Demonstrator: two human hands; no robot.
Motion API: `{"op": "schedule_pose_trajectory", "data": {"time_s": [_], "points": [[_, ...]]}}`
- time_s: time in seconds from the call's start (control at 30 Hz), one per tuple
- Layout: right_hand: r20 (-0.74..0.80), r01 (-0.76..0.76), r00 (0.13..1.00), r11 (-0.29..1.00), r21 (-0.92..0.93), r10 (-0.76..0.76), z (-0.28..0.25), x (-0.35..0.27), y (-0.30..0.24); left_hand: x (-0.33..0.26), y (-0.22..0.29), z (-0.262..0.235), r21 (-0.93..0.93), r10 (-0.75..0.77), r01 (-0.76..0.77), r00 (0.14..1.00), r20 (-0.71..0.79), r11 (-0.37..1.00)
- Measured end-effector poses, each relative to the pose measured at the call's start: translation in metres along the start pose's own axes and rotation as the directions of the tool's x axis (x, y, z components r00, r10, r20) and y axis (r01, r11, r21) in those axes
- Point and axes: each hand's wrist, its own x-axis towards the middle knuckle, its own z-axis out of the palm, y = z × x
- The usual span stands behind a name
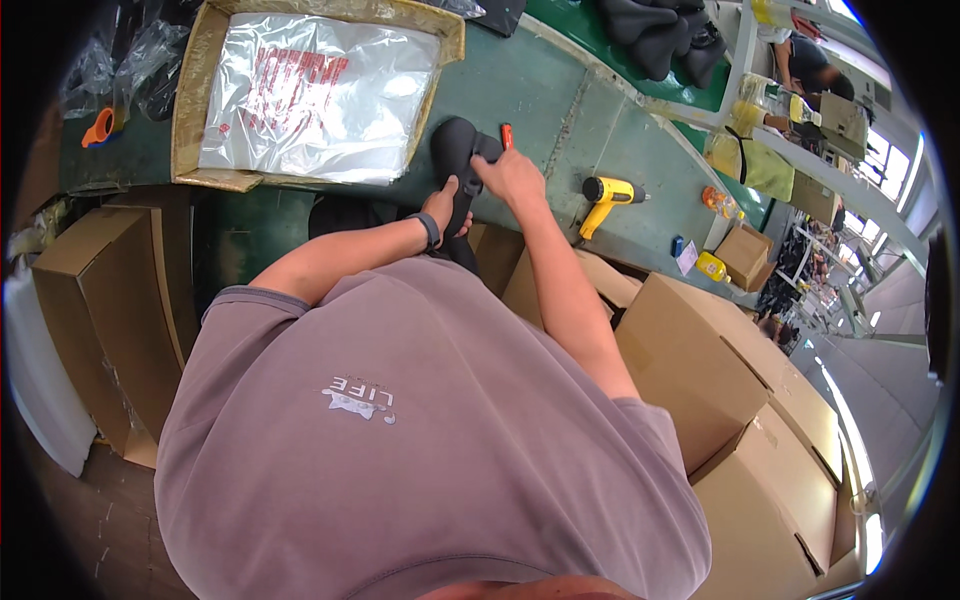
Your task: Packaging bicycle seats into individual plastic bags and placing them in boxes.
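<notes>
A black padded bicycle saddle (456,150) is held at the near edge of the green table, its wide end pointing away from me. My left hand (442,208) is closed round its narrow part, the thumb lying on top. Against the saddle's right side, my right hand (512,178) is closed, with its thumb touching the black surface. From that fist sticks out the end of a small red tool (507,136); the rest is hidden by my fingers, so its kind cannot be made out.
An open cardboard box (188,130) holding silvery plastic bags stands left on the table (480,90). A yellow heat gun (608,200) lies right. Orange tape dispenser (100,128) sits far left. More black saddles (655,40) lie beyond. Large cartons (700,370) stand beside me.
</notes>
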Motion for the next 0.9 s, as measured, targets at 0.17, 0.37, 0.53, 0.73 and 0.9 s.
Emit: {"op": "schedule_pose_trajectory", "data": {"time_s": [0.17,0.37,0.53,0.73,0.9], "points": [[0.01,-0.002,1.0,1.0,-0.007,0.002,0.001,-0.034,-0.001,0.0,0.002,0.0,0.025,0.034,-0.034,0.999,0.015,0.999],[-0.128,-0.028,0.991,0.996,0.08,0.038,0.026,0.031,0.007,0.0,0.004,0.005,-0.008,0.028,-0.029,0.999,-0.02,1.0],[0.086,-0.146,0.988,0.962,0.229,0.129,-0.003,0.093,0.045,-0.002,0.016,-0.021,0.158,0.025,-0.037,0.997,0.079,0.987],[-0.301,-0.043,0.932,0.885,0.464,0.203,0.032,0.123,0.162,-0.076,0.072,-0.032,0.333,0.083,-0.145,0.978,0.193,0.932],[-0.457,0.285,0.884,0.663,0.692,0.097,0.09,0.113,0.213,-0.139,0.078,-0.004,0.209,0.266,-0.399,0.842,0.47,0.893]]}}
